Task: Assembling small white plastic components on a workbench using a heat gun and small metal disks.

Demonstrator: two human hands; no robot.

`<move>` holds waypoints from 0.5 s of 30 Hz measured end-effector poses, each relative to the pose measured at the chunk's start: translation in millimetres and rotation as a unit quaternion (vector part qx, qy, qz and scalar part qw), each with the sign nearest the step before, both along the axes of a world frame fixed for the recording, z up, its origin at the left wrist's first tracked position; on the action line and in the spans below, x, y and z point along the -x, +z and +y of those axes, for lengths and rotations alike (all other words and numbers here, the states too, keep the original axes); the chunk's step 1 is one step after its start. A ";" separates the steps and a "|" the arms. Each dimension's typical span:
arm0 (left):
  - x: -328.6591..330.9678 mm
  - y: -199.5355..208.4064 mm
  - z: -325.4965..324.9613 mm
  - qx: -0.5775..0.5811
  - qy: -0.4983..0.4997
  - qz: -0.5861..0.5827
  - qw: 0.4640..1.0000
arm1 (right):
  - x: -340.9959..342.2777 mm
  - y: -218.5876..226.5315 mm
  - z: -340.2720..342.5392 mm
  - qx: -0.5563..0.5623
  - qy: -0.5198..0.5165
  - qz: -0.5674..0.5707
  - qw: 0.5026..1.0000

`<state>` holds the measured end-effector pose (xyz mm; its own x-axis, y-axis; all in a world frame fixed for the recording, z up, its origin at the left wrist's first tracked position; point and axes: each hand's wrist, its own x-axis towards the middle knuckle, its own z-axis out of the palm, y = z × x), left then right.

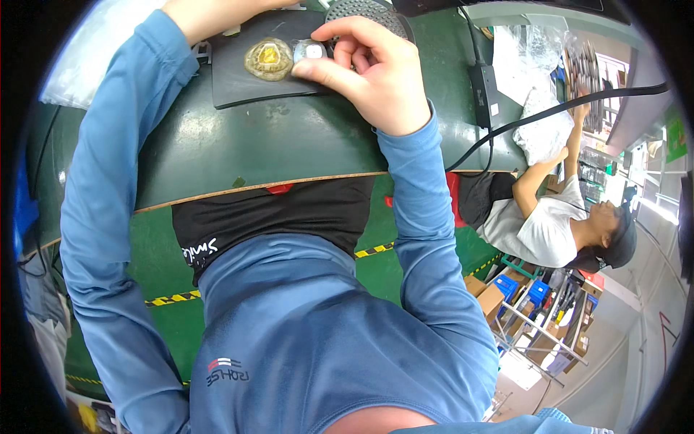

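Observation:
My right hand is over a black mat, its thumb and forefinger curved round the edges of a small clear, bluish piece with a white square in its middle. Just left of that piece, a round, yellowish translucent disc with a bright yellow centre lies on the mat. My left hand reaches past the mat's far left corner at the top edge of the picture; its fingers are cut off from view. Behind my right hand is a dark, round perforated thing, partly covered by the fingers.
The green worktable has a curved front edge. A black power adapter and a thick black cable are on the right. Clear plastic bags lie far left. A person in a white shirt works at the right.

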<state>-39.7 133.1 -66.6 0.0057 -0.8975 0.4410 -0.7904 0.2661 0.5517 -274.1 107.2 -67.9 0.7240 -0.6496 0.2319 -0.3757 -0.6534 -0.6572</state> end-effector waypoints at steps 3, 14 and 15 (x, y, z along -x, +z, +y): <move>3.1 0.5 -2.6 -0.003 -0.018 -0.027 0.999 | -4.4 -15.8 -4.5 -0.014 -0.017 -0.113 0.993; 8.8 -14.4 -14.7 -0.115 0.017 0.073 0.991 | -0.7 -15.2 -4.9 0.055 -0.007 -0.049 0.997; 13.4 -11.7 -7.5 -0.069 0.033 0.099 0.992 | -0.2 -16.4 -5.4 0.113 0.001 -0.077 0.991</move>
<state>-53.1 125.6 -78.3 0.1410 -0.9442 0.2978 -0.6769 0.1276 0.7249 -273.9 101.8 -84.3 0.6699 -0.5670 0.4793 -0.2802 -0.7909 -0.5440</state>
